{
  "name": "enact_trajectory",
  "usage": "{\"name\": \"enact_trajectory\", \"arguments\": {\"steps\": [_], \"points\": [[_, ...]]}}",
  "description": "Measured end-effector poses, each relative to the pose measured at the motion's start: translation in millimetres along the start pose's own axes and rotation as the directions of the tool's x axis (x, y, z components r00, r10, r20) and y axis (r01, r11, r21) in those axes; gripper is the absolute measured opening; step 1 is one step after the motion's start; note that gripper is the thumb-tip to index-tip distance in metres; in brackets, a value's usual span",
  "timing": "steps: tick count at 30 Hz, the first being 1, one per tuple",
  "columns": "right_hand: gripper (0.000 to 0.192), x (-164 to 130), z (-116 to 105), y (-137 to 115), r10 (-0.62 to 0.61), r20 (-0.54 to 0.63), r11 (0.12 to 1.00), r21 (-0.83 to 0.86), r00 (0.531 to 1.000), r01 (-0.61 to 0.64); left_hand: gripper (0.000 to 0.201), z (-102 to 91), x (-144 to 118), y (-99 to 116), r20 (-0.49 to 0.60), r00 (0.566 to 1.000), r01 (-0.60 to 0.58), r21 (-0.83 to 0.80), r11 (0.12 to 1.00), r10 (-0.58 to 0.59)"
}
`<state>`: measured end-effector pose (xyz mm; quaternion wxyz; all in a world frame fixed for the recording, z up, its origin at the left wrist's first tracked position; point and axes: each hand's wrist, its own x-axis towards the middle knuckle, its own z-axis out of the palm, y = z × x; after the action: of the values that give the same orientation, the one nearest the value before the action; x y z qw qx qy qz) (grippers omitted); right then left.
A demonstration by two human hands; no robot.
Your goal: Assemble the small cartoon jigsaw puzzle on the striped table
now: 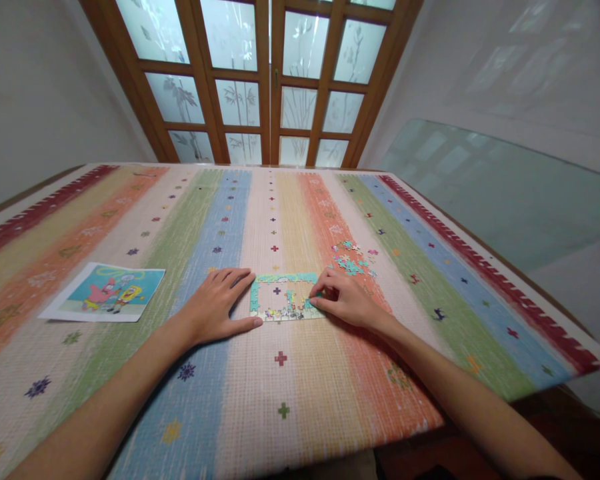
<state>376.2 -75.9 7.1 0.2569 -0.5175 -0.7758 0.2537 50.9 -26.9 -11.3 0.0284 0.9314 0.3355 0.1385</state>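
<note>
the jigsaw puzzle (296, 308), a thin rectangle in the centre of the frame, lies beyond two bare forearms that rise from the lower left and lower right corners. under them spreads a tablecloth (257, 393), its surface woven-looking, with soft-edged stripes of blue, cream, yellow, orange and green; small crosses, stars and snowflake shapes dot it.

the left hand (211, 303) rests on the cloth just left of centre, fingers loosely spread, the thumb well apart from them: thumb tip at the puzzle's lower left corner, fingertips near its upper left one. the right hand (349, 297) is curled at the puzzle's right edge, thumb and forefinger tips brought close together; i cannot tell whether a piece sits between them.

the puzzle's knobbed pieces make a mostly turquoise frame with a mottled, paler bottom row and a few pieces standing up from it, right of the middle; elsewhere the cloth shows through. at centre left lies a flat, smooth-looking printed sheet (115, 293), white-bordered, with pink and yellow cartoon figures on teal. right of centre, beyond the right hand, loose pieces (353, 265) sit in a small scattered heap, mostly turquoise.

farther off, a smooth, pale green panel (505, 190) leans at the right, and brown wooden doors (271, 100) with frosted, plant-patterned panes fill the top centre between plain pale walls (30, 87).
</note>
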Motion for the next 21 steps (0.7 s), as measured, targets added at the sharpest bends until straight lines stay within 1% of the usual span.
{"name": "enact_trajectory", "arguments": {"steps": [3, 6, 8, 10, 12, 13, 15, 17, 21], "points": [[0.006, -0.9, 1.4, 0.2, 0.006, 0.007, 1.0, 0.012, 1.0, -0.006, 0.084, -0.4, 0.5, 0.1, 0.007, 1.0, -0.006, 0.012, 1.0, 0.006], [0.005, -1.2, 0.7, 0.4, -0.014, 0.006, 0.999, 0.034, 1.0, 0.014, 0.084, -0.4, 0.5, -0.1, 0.002, 1.0, -0.007, 0.015, 1.0, 0.007], [0.007, -0.2, -3.0, 2.7, -0.031, -0.017, 0.998, 0.051, 0.999, 0.032, 0.083, -0.4, 0.3, -0.4, -0.001, 1.0, -0.008, 0.017, 1.0, 0.008], [0.01, 1.8, -9.8, 9.0, -0.026, -0.074, 0.999, 0.037, 0.997, 0.029, 0.082, -0.5, 0.1, -0.6, -0.003, 1.0, -0.014, 0.019, 1.0, 0.014], [0.012, 4.1, -19.1, 20.3, -0.017, -0.178, 0.999, -0.052, 0.984, 0.008, 0.083, -0.6, 0.0, -0.6, -0.008, 1.0, -0.016, 0.014, 1.0, 0.016], [0.012, 5.2, -24.0, 27.5, -0.028, -0.233, 0.992, -0.124, 0.972, -0.001, 0.083, -0.6, 0.0, -0.6, -0.01, 1.0, -0.014, 0.01, 1.0, 0.014], [0.014, 7.1, -33.2, 43.8, -0.03, -0.334, 0.968, -0.245, 0.942, -0.056, 0.083, -0.3, -0.1, -0.6, -0.009, 1.0, -0.01, 0.001, 1.0, 0.01], [0.021, 8.4, -40.1, 59.6, -0.015, -0.383, 0.943, -0.314, 0.924, -0.115, 0.082, 0.1, -0.2, -0.8, -0.005, 1.0, -0.007, -0.002, 1.0, 0.007], [0.029, 10.2, -45.7, 80.2, 0.017, -0.405, 0.915, -0.362, 0.914, -0.178, 0.081, 0.6, -0.3, -1.0, -0.013, 1.0, -0.003, -0.012, 1.0, 0.003]]}}
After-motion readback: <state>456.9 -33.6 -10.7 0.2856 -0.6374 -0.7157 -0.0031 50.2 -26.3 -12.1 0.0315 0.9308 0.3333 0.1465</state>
